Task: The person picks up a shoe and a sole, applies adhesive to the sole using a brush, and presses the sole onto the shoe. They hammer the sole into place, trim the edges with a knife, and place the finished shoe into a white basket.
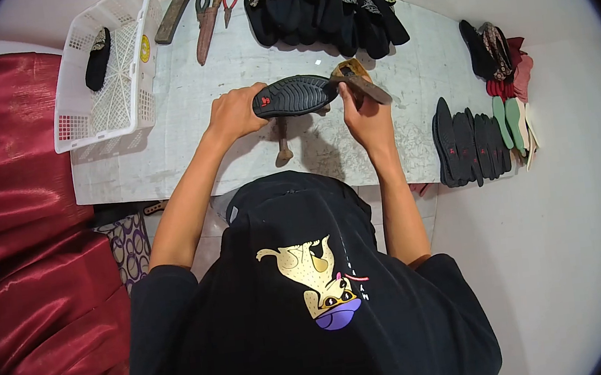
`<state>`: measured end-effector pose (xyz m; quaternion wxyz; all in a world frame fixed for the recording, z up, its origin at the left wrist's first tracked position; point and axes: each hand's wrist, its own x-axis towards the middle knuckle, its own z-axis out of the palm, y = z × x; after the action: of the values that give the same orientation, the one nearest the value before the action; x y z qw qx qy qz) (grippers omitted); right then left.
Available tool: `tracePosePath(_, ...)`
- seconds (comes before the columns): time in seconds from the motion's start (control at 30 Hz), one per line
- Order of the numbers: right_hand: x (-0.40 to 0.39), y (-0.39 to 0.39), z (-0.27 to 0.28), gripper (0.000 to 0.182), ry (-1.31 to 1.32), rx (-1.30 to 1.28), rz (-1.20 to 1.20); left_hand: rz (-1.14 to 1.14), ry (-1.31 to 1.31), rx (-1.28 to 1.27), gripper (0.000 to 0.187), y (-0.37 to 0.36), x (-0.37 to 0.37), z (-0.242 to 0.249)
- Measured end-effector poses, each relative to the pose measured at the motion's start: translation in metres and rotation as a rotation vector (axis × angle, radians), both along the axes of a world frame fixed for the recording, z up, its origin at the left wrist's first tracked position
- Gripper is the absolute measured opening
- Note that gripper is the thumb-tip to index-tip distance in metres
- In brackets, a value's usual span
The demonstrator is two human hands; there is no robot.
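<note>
My left hand (236, 113) grips the heel end of a black shoe sole (296, 95), its ridged underside and small red mark turned up. At the sole's other end, my right hand (368, 120) is closed around a flat brown tool (372, 90). The tool's near end overlaps the tip of the sole in this view. Just beyond my right hand stands a stained yellowish container (351, 69), partly hidden by the tool. Below the sole, a hammer-like tool with a wooden handle (282, 145) lies on the white table (184, 141).
A white plastic basket (141, 80) at the left holds one black slipper (99, 58). Pliers (229, 7), a sheathed knife (209, 35) and a dark block (173, 17) lie beside it. Black slippers (324, 7) line the back; stacked soles (468, 146) stand right.
</note>
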<state>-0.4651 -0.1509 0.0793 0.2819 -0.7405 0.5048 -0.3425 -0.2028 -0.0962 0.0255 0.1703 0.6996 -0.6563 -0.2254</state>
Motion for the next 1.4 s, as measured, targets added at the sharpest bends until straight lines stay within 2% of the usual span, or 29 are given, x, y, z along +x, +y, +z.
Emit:
tracePosePath(0.13,0.0,-0.015,-0.004,0.018,0.049,-0.05,0.075,0.022,-0.026,0.043,0.047,-0.004,-0.001,0.004)
tracePosePath(0.2,0.004,-0.017,0.002,0.02,0.053,-0.036,0.084,0.003,0.027,-0.021,0.037,-0.002,0.0,0.002)
tracePosePath(0.33,0.022,-0.023,0.002,0.022,0.021,-0.053,0.113,-0.001,0.031,-0.022,0.037,-0.002,-0.001,0.003)
tracePosePath(0.4,0.029,-0.027,0.006,0.025,0.229,0.013,0.14,0.002,0.019,-0.004,0.038,-0.005,-0.002,0.005)
tracePosePath(0.43,0.034,-0.028,0.01,0.025,0.226,0.01,0.144,0.006,0.016,-0.006,0.038,-0.008,-0.002,0.004)
tracePosePath(0.5,0.043,-0.029,0.02,0.029,0.16,-0.006,0.143,-0.037,-0.027,0.022,0.05,-0.012,-0.005,0.004)
tracePosePath(0.53,0.046,-0.031,0.015,0.029,0.16,-0.008,0.144,-0.036,-0.027,0.021,0.05,-0.014,-0.007,0.007)
tracePosePath(0.6,0.049,-0.037,0.002,0.032,0.35,0.142,0.111,-0.057,-0.019,-0.03,0.042,-0.017,-0.013,0.011)
tracePosePath(0.8,0.048,-0.032,0.003,0.035,0.233,0.1,0.116,-0.112,-0.048,-0.058,0.05,-0.032,-0.027,0.008)
tracePosePath(0.93,0.045,-0.034,0.01,0.035,0.263,0.117,0.097,-0.122,-0.069,-0.055,0.054,-0.041,-0.034,0.011)
tracePosePath(1.0,0.044,-0.03,0.02,0.033,0.136,0.02,0.115,-0.171,-0.091,-0.037,0.057,-0.043,-0.037,0.013)
tracePosePath(1.1,0.04,-0.031,0.004,0.029,0.275,0.119,0.114,-0.168,-0.094,-0.029,0.058,-0.045,-0.043,0.015)
tracePosePath(1.23,0.038,-0.027,0.007,0.028,0.289,0.116,0.105,-0.179,-0.06,-0.075,0.058,-0.044,-0.046,0.01)
tracePosePath(1.3,0.036,-0.024,-0.003,0.028,0.174,0.027,0.146,-0.173,-0.066,-0.086,0.059,-0.046,-0.049,0.008)
tracePosePath(1.4,0.035,-0.023,-0.002,0.028,0.27,0.07,0.152,-0.161,-0.046,-0.085,0.057,-0.049,-0.054,0.007)
